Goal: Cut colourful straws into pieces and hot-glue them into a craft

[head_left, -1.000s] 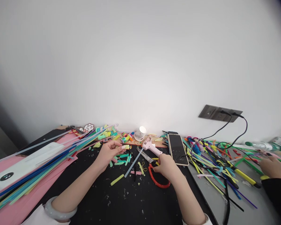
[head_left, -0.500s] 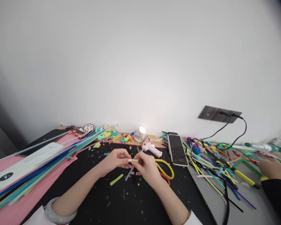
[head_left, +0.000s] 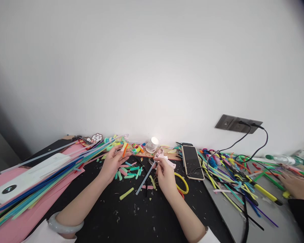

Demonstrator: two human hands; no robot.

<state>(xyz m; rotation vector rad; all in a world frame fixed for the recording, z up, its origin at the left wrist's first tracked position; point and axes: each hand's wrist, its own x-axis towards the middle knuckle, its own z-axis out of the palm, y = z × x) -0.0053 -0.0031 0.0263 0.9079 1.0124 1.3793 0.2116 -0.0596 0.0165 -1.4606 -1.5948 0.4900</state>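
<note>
My left hand (head_left: 114,164) is raised over the left side of the black mat, fingers closed round a short pale-yellow and orange piece of pipe cleaner (head_left: 125,148). My right hand (head_left: 165,173) bends over the pink glue gun (head_left: 161,153), fingers on its body, hiding part of the handle. From the gun a translucent glue stick (head_left: 145,179) slants down toward me. Between my hands lie several short green and pink pipe cleaner pieces (head_left: 131,172). A yellow-green piece (head_left: 126,193) rests nearer me, with another (head_left: 152,182) beside the glue stick.
A white paper cup (head_left: 152,145) stands by the wall. A phone (head_left: 192,162) lies right of my right hand, near a yellow ring (head_left: 182,184). Long pipe cleaners (head_left: 53,179) cover pink sheets at left. Another person's hand (head_left: 297,185) rests among pliers (head_left: 264,192) and scattered strips.
My hands have parted. The left moved up and left with a yellow-and-orange piece; the right moved up onto the glue gun. A yellow-green piece now lies beside the glue stick.
</note>
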